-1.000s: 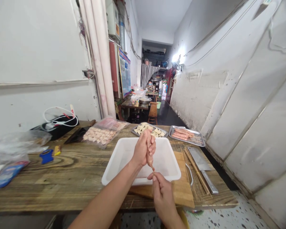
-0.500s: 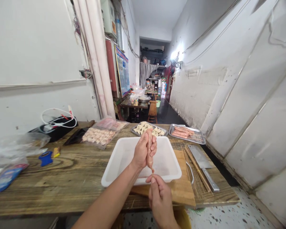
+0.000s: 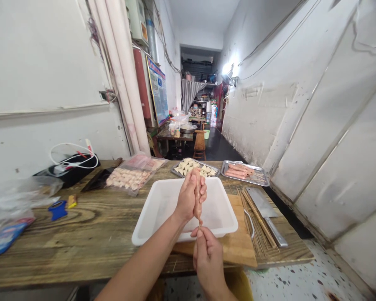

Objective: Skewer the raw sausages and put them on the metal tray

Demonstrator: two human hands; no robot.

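Note:
Over a white plastic tub [image 3: 146, 209], my left hand [image 3: 188, 195] is wrapped round a long piece of pink ground meat [image 3: 198, 200] on a skewer. The meat stands upright and tapers at its lower end. Just below it, my right hand [image 3: 207, 251] pinches the thin skewer [image 3: 200, 228] between thumb and fingertips. Part of the meat is hidden by the fingers of my left hand. Beyond the tub, a metal tray [image 3: 262, 177] at the right bears several meat skewers [image 3: 238, 171].
Right of the tub lie a wooden cutting board [image 3: 238, 246], loose bamboo sticks [image 3: 259, 221] and a cleaver [image 3: 263, 204]. Behind the tub sits a tray of pale triangular pieces [image 3: 188, 165]. Bagged meat [image 3: 128, 177] and a blue object [image 3: 58, 210] are at the left.
The view has shifted slightly. Both hands keep their holds on the meat and skewer, with little visible movement.

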